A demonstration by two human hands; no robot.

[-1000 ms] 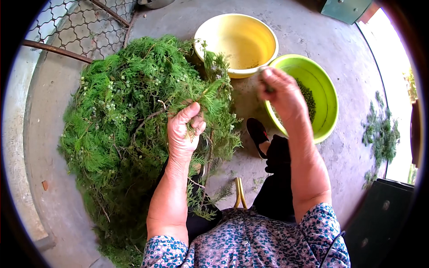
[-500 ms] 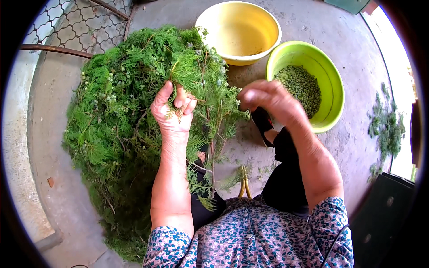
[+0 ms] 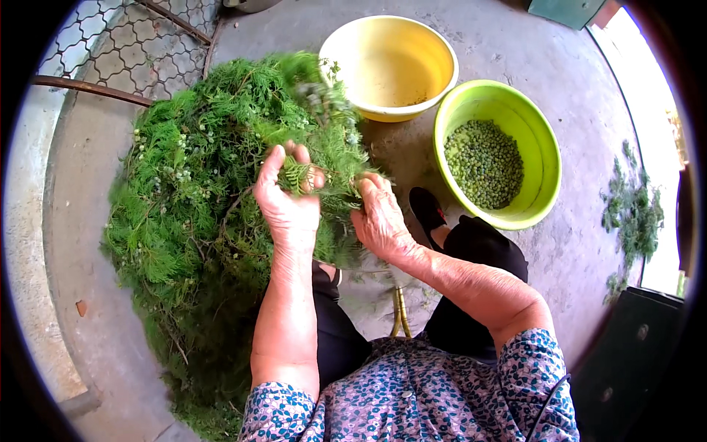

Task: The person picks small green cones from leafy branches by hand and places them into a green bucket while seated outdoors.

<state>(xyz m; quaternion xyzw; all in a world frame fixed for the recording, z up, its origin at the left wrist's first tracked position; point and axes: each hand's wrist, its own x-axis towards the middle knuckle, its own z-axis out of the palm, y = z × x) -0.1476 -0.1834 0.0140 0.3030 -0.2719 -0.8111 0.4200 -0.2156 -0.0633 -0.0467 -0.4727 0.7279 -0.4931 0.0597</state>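
The person's left hand (image 3: 289,195) is half curled around a green sprig (image 3: 296,174), its thumb standing apart from the bent fingers. The right hand (image 3: 379,221) is just beside it, fingertips drawn together at the edge of the blurred foliage; whether they pinch anything cannot be told. The sprig lies in the left hand's fingers, to the left of the right hand, and the pile (image 3: 177,206) of leafy branches, dotted with pale cones, spreads behind and to the left.

Past the right hand, a black shoe (image 3: 425,209) rests on the grey concrete floor (image 3: 398,151). Beyond it stands a lime basin (image 3: 543,140), partly filled with small green cones (image 3: 486,166), and near that a yellow basin (image 3: 390,62) with a few dark bits at the bottom. Loose greenery (image 3: 632,214) lies at far right; a wire mesh panel (image 3: 136,55) stands at upper left.
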